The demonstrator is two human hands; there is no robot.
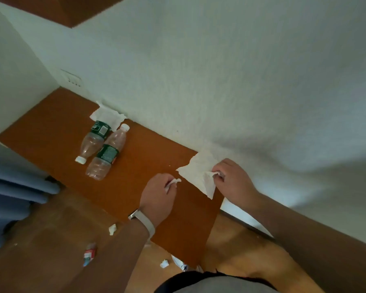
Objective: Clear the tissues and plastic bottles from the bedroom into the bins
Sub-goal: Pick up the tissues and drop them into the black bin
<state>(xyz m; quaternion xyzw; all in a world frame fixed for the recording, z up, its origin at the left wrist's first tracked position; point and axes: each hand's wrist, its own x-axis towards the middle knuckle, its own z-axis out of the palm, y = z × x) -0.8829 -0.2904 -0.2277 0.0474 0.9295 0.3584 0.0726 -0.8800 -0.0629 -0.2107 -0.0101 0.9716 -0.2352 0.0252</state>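
Two plastic bottles (106,155) are lying side by side toward the worktop's (51,123) left end, their long axes running from wall edge to front edge. The left grip (159,193), nearer them, is pinching a tissue scrap (173,182). The right grip (230,180) is pinching the flat tissue (199,172) at the right corner.

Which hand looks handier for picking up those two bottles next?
Probably the left hand: it lies nearer the bottles, on their side of the desk, holding only a small tissue scrap. The right hand is farther off, pinching the large tissue.
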